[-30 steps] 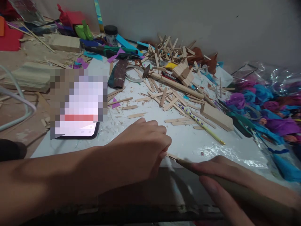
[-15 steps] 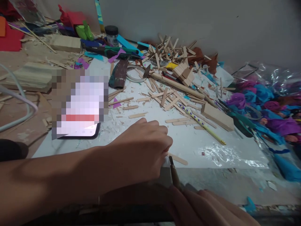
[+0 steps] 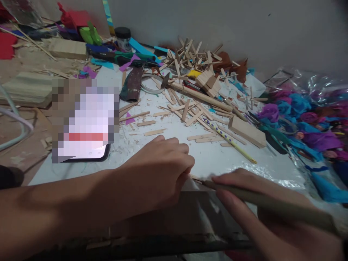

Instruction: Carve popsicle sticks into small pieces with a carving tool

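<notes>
My left hand [image 3: 160, 170] lies curled on the white work sheet [image 3: 217, 161], its fingertips pinching the end of a small wooden stick [image 3: 193, 177] that is mostly hidden under it. My right hand [image 3: 261, 214] comes in from the lower right, closed round a long olive-handled craft knife [image 3: 261, 203]. The knife's tip rests on the stick right beside the left fingertips.
A phone [image 3: 84, 125] lies left of my left hand. Loose ice-cream sticks [image 3: 190, 108], a dotted pencil [image 3: 231, 141], a wooden block [image 3: 246, 131] and a tape roll [image 3: 152, 83] litter the sheet behind. Paper flowers [image 3: 299, 119] pile up at right, wood pieces [image 3: 67, 49] at back left.
My right hand pulled the knife back toward me half a second ago, baring the stick. It has now swung back out to the right, with the blade tip on the stick again.
</notes>
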### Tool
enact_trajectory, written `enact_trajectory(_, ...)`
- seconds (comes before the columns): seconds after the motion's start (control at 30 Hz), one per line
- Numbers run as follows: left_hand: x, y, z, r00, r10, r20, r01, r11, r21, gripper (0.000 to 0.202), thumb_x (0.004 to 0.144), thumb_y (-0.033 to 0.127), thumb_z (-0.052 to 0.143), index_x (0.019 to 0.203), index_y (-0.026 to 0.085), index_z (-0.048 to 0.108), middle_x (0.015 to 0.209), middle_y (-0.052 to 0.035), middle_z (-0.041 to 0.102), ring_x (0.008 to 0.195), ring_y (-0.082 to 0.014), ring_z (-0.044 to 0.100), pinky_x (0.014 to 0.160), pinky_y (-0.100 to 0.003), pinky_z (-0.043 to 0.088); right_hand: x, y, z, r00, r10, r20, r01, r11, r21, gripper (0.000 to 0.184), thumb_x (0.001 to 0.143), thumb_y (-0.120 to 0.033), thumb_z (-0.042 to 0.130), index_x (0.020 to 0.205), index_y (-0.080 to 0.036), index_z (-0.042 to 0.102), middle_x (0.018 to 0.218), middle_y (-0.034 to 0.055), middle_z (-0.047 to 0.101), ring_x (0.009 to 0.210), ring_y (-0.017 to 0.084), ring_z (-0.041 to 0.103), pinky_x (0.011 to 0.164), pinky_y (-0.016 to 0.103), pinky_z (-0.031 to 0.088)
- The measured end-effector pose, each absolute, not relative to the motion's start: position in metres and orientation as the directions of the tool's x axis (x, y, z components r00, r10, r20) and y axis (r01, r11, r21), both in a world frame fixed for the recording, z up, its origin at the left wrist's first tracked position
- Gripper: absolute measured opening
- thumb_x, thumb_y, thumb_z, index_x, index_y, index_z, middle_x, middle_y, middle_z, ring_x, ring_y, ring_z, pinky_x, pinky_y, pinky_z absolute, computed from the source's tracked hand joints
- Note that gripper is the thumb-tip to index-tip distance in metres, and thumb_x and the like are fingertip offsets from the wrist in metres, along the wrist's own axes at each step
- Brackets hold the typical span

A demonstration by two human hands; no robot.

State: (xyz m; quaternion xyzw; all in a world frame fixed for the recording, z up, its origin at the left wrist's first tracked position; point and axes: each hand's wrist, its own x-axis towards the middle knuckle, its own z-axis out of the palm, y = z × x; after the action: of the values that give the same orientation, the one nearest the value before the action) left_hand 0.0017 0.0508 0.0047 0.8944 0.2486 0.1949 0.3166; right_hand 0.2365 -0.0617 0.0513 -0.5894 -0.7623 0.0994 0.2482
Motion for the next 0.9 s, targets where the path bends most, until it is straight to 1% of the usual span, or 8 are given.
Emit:
enact_trajectory(0.07,0.001,0.051,0.006,0.810,0.563,0.163,0.332,-0.670,0.664,0.022,0.098,0.011,0.064,0.079,0.021,0.062,0.087,-0.0017,0.067,0.087,-0.0231,0.056,0.080,-0.042,0.033,0.237,-0.048,0.059,-0.132,0.974,0.185,0.796,0.215,-0.566,0.014,0.110,-0.035,0.074,0.105,-0.034,0.087,0.103,-0.0011,0.092,0.086,0.021,0.090,0.064,0.021,0.070)
enact_trajectory(0.17,0.000,0.051,0.010,0.814,0.564,0.139,0.346,-0.662,0.665,0.021,0.100,0.012,0.062,0.081,0.021,0.066,0.089,-0.0023,0.069,0.089,-0.0237,0.058,0.080,-0.042,0.033,0.238,-0.035,0.065,-0.124,0.984,0.131,0.769,0.178,-0.614,0.019,0.110,-0.039,0.072,0.101,-0.036,0.089,0.098,-0.0041,0.092,0.079,0.019,0.088,0.058,0.019,0.068)
enact_trajectory(0.3,0.001,0.051,0.013,0.825,0.551,0.124,0.340,-0.661,0.669,0.019,0.101,0.013,0.063,0.083,0.019,0.068,0.093,-0.0027,0.070,0.091,-0.0231,0.061,0.083,-0.042,0.034,0.245,-0.037,0.063,-0.187,0.963,0.195,0.824,0.262,-0.502,0.014,0.109,-0.041,0.074,0.109,-0.038,0.087,0.110,-0.0034,0.093,0.091,0.024,0.090,0.078,0.029,0.075)
enact_trajectory(0.43,0.002,0.051,0.010,0.805,0.571,0.161,0.336,-0.663,0.669,0.024,0.101,0.013,0.064,0.078,0.020,0.064,0.088,-0.0011,0.068,0.087,-0.0224,0.059,0.082,-0.043,0.032,0.254,-0.055,0.055,-0.332,0.929,0.165,0.839,0.371,-0.398,0.014,0.112,-0.034,0.069,0.118,-0.036,0.081,0.106,-0.0021,0.093,0.082,0.021,0.091,0.065,0.021,0.072)
enact_trajectory(0.53,0.002,0.050,0.010,0.802,0.572,0.172,0.334,-0.668,0.664,0.026,0.103,0.015,0.064,0.077,0.021,0.064,0.087,-0.0007,0.069,0.085,-0.0226,0.058,0.081,-0.043,0.031,0.256,-0.068,0.049,-0.400,0.890,0.217,0.834,0.452,-0.316,0.022,0.112,-0.031,0.069,0.132,-0.033,0.078,0.116,0.0018,0.093,0.090,0.023,0.092,0.075,0.022,0.074)
enact_trajectory(0.6,0.002,0.050,0.010,0.803,0.575,0.157,0.349,-0.667,0.658,0.027,0.104,0.015,0.064,0.078,0.021,0.065,0.087,-0.0008,0.070,0.086,-0.0229,0.058,0.081,-0.043,0.032,0.254,-0.073,0.046,-0.380,0.894,0.235,0.836,0.441,-0.327,0.026,0.112,-0.030,0.068,0.136,-0.031,0.079,0.124,0.0051,0.092,0.097,0.025,0.092,0.083,0.027,0.076)
enact_trajectory(0.77,0.003,0.051,0.012,0.807,0.575,0.137,0.370,-0.672,0.642,0.028,0.104,0.014,0.063,0.077,0.021,0.064,0.087,-0.0014,0.069,0.086,-0.0230,0.059,0.082,-0.044,0.034,0.248,-0.076,0.040,-0.265,0.927,0.265,0.869,0.349,-0.351,0.020,0.110,-0.033,0.072,0.122,-0.030,0.088,0.114,0.0060,0.093,0.090,0.027,0.092,0.084,0.031,0.077)
enact_trajectory(0.9,0.003,0.051,0.008,0.802,0.571,0.174,0.347,-0.684,0.642,0.027,0.102,0.013,0.064,0.076,0.021,0.062,0.085,-0.0014,0.068,0.085,-0.0236,0.058,0.080,-0.044,0.034,0.248,-0.080,0.034,-0.269,0.929,0.253,0.880,0.344,-0.329,0.022,0.111,-0.033,0.071,0.124,-0.030,0.088,0.115,0.0066,0.093,0.090,0.027,0.092,0.091,0.033,0.077)
